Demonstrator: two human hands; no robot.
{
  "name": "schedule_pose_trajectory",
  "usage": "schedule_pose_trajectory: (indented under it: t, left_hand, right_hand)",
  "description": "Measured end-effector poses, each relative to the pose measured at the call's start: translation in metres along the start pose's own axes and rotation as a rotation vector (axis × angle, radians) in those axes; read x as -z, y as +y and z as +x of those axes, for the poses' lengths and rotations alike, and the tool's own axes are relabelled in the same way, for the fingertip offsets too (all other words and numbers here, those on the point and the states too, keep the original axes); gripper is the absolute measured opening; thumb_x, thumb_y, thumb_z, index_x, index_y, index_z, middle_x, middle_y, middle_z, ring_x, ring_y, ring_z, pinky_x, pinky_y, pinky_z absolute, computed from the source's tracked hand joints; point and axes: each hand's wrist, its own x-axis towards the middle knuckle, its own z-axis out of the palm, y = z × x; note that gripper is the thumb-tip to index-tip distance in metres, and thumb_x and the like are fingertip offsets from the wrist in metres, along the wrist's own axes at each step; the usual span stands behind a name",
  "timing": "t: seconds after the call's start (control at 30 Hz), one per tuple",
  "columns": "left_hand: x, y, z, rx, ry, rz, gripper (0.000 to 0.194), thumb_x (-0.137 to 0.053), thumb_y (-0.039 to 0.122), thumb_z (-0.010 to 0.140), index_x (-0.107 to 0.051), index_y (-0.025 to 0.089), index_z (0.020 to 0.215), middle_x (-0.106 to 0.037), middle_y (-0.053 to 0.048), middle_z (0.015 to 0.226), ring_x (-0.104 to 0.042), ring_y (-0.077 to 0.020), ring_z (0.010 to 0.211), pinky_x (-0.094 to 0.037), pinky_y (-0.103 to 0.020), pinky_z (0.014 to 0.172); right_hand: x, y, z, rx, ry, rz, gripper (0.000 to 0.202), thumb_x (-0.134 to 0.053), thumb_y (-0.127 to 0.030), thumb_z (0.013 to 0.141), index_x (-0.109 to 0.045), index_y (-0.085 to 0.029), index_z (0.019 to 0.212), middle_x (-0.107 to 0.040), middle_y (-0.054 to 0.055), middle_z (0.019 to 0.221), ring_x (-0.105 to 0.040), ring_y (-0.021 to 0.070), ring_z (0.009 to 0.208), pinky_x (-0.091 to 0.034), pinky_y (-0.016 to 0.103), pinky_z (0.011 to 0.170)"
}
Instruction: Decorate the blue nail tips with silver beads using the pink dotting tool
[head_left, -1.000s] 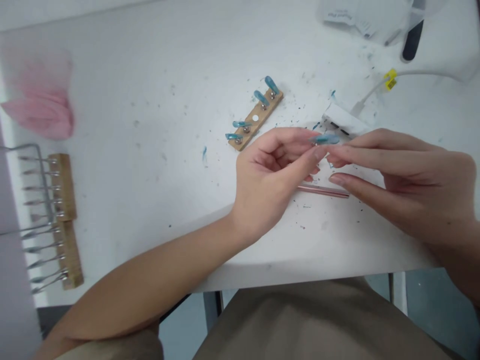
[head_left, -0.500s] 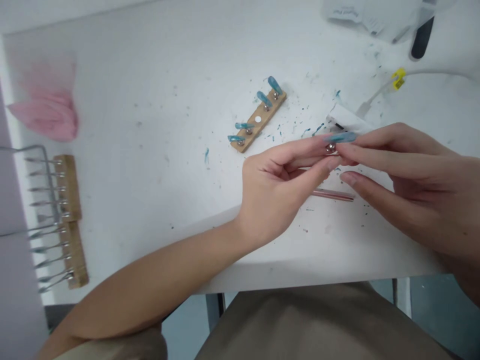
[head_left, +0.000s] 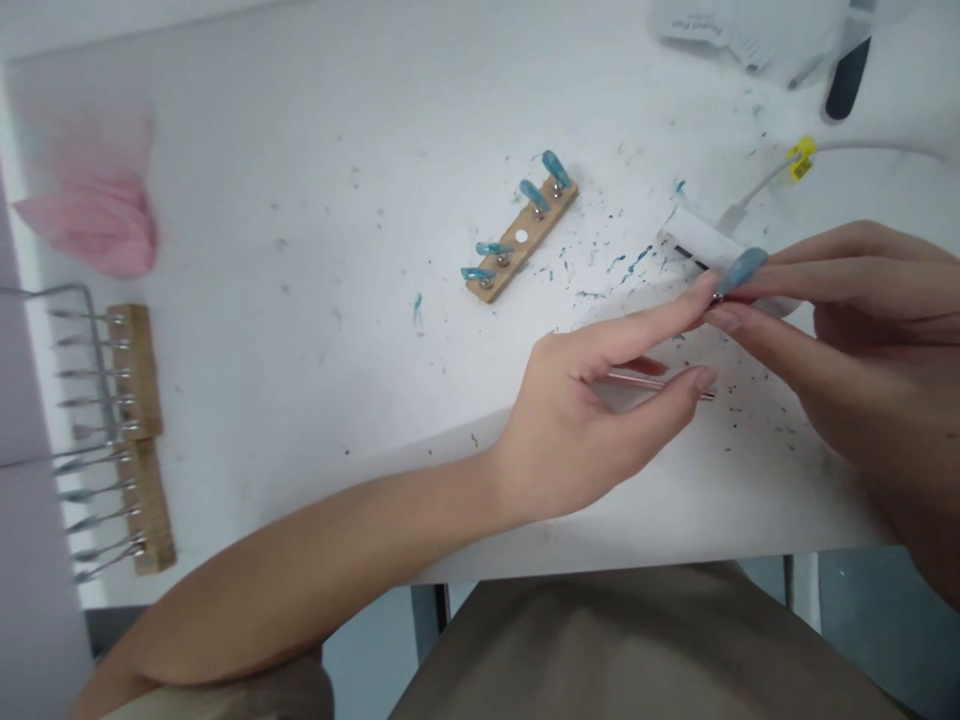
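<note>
A blue false nail [head_left: 744, 270] sits on a small silver stand, mostly hidden by fingers. The thumb and forefinger of my right hand [head_left: 862, 350] pinch it at the stand. My left hand [head_left: 600, 400] is open, its index fingertip touching the near end of that nail and its thumb held apart. Partly hidden behind the left hand is a thin pink metallic rod [head_left: 630, 380]. Beyond the hands, a wooden display bar [head_left: 534, 228] carries several more blue false nails [head_left: 534, 194] on silver balls.
Blue scraps and specks dot the white table [head_left: 300, 350]. At left are a pink cloth-like piece [head_left: 97, 235] and wooden blocks [head_left: 139, 370] holding several metal bits. A white device [head_left: 694, 238] with a cable, a black-handled tool [head_left: 847, 85] and plastic packets [head_left: 712, 30] lie to the right.
Both hands' fingertips and the blue nail have shifted right. The nail has tilted up at its far end. My left thumb has come away from the nail's stand, and the right thumb now presses there.
</note>
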Motion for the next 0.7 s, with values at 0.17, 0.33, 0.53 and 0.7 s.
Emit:
schedule_pose_trajectory:
  t: [0.17,0.33,0.53,0.7]
  left_hand:
    - [-0.002,0.007,-0.002,0.032,0.026,0.035,0.028,-0.109,0.028,0.106,-0.103,0.038,0.131,-0.095,0.004,0.16,-0.094,-0.0438,0.151,-0.091,-0.061,0.115]
    - [-0.004,0.011,0.001,0.041,0.005,-0.013,0.025,-0.105,0.021,0.105,-0.102,0.036,0.125,-0.098,0.003,0.153,-0.1,-0.0386,0.135,-0.093,-0.059,0.111]
    - [0.008,0.022,0.009,-0.061,0.156,0.114,0.015,-0.109,0.045,0.106,-0.098,0.037,0.112,-0.101,0.003,0.125,-0.098,-0.0356,0.14,-0.087,-0.034,0.092]
    - [0.039,0.045,0.0,-0.162,0.341,0.141,0.049,-0.098,0.087,0.108,-0.092,0.048,0.137,-0.097,0.01,0.136,-0.081,-0.0408,0.172,-0.083,-0.048,0.117]
  right_hand:
    - [-0.007,0.014,0.002,0.17,0.045,0.033,0.008,-0.107,-0.025,0.12,-0.107,-0.021,0.128,-0.088,0.003,0.138,-0.087,0.0005,0.116,-0.063,0.007,0.093]
    - [0.0,0.003,0.004,0.042,0.022,0.138,0.014,-0.115,-0.027,0.112,-0.108,-0.023,0.123,-0.088,0.003,0.137,-0.088,0.0029,0.116,-0.066,0.011,0.097]
    - [0.012,-0.02,0.008,-0.254,0.014,0.181,0.033,-0.118,-0.048,0.11,-0.105,-0.017,0.116,-0.084,0.003,0.122,-0.078,-0.0019,0.108,-0.073,0.011,0.106]
    - [0.009,-0.01,0.012,-0.217,0.047,0.265,0.035,-0.115,-0.046,0.111,-0.104,-0.013,0.115,-0.085,0.007,0.114,-0.082,0.0039,0.104,-0.068,0.016,0.1]
